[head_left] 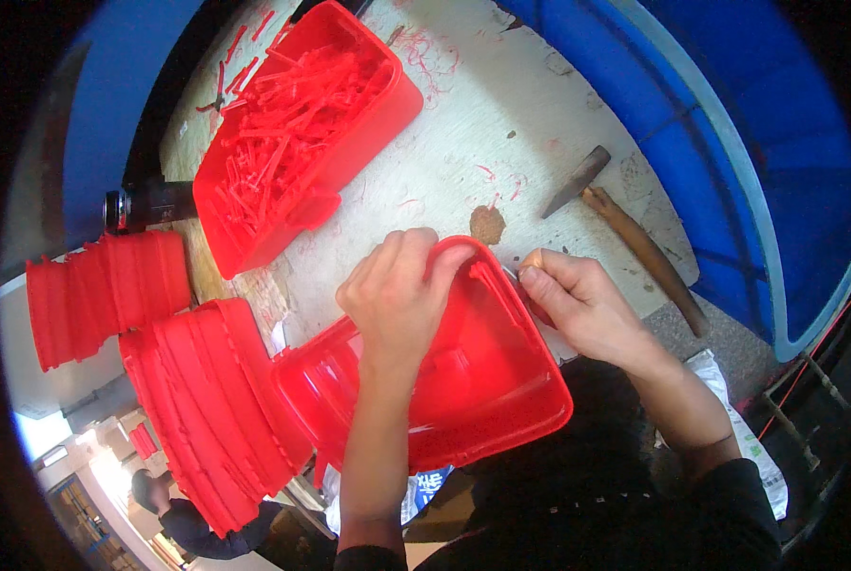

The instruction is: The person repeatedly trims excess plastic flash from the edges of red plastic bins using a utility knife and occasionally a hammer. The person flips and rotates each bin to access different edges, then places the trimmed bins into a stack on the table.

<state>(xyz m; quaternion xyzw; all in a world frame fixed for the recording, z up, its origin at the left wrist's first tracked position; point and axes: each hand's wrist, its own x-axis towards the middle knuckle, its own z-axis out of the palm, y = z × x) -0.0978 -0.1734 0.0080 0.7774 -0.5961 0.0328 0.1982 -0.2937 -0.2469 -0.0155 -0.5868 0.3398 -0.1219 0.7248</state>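
Head view: holds a red bin (pixel 487 381) with its open side up, close before the body at the table's (pixel 444 181) near edge. Grips its far rim with the left hand (pixel 397 295), with thumb set apart along the inside and the other fingers close together, bent outward, with tips hidden. Pinches a small tool (pixel 510 274) between thumb and forefinger of the right hand (pixel 587 309), beside the rim's right side; cannot tell whether touching it. Shows, farther off on the table, a second bin (pixel 378 133) full of red scraps (pixel 292 124), and to the right a hammer (pixel 639 238) near a blue tub (pixel 673 114). Shows two red stacks (pixel 206 400) at left and a person (pixel 197 521) at lower left.
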